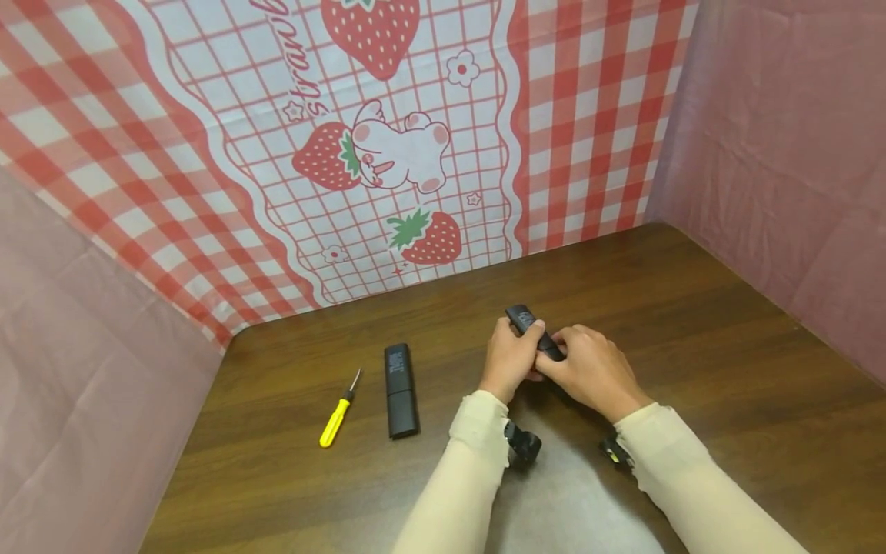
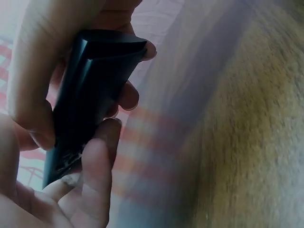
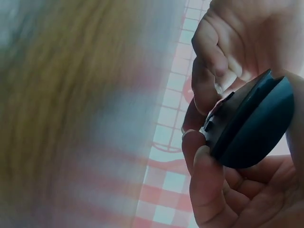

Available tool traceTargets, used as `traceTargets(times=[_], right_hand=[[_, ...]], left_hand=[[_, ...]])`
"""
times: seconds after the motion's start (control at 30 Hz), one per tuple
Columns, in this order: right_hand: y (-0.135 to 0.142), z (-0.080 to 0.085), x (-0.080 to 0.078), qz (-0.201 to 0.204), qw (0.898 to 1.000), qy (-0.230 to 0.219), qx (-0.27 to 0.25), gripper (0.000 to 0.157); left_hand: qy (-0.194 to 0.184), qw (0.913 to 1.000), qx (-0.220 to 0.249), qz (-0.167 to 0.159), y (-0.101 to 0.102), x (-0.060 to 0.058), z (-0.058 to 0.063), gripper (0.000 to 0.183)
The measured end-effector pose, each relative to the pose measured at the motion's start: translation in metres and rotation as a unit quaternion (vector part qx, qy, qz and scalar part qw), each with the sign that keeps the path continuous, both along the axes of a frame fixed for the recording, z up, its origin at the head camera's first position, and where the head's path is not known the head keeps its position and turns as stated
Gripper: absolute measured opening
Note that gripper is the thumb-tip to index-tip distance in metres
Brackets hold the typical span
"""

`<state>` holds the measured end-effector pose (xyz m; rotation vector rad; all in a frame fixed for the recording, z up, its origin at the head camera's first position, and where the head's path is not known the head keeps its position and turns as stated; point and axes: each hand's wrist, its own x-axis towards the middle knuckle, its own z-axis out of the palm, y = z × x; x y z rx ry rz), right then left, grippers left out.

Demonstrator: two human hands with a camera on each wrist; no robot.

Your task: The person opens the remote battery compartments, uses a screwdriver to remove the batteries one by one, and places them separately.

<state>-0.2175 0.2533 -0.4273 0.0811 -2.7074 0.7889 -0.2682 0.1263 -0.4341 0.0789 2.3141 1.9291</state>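
Note:
Both hands grip one long, flat black case [image 1: 519, 312] with pale lettering near its far end, held at a slant over the right half of the table. My left hand [image 1: 507, 358] holds its middle, thumb laid on the top face. Around its near end are the fingers of my right hand [image 1: 594, 365]. A groove runs along the end of the case [image 2: 99, 78] in the left wrist view. From the right wrist, the curved dark end of the case [image 3: 261, 123] faces the camera, with fingertips pressed at its edge.
On the brown wooden table [image 1: 277, 492], a second black case [image 1: 400, 392] with lettering lies left of the hands. Beside it is a yellow-handled screwdriver [image 1: 337, 422]. A strawberry-print cloth [image 1: 388, 154] hangs behind, with pink cloth [image 1: 782, 154] at the sides.

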Motion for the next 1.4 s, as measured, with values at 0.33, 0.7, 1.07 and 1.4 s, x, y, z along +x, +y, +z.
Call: traceTargets(times=[0.33, 0.7, 1.07, 1.4], right_hand=[[-0.004, -0.001, 0.003, 0.011, 1.000, 0.024, 0.005, 0.038], [-0.008, -0.002, 0.000, 0.017, 0.999, 0.031, 0.004, 0.043], [-0.001, -0.003, 0.004, 0.004, 1.000, 0.020, -0.020, 0.043], [0.004, 0.000, 0.004, 0.002, 0.998, -0.055, -0.028, 0.068]], left_hand=[[0.035, 0.9987, 0.024, 0.030, -0.001, -0.004, -0.003, 0.045], [0.077, 0.9941, 0.021, 0.074, -0.002, -0.008, -0.004, 0.043], [0.062, 0.9922, 0.051, 0.095, 0.008, -0.003, -0.009, 0.034], [0.099, 0.9842, 0.134, 0.061, 0.008, 0.000, -0.006, 0.031]])
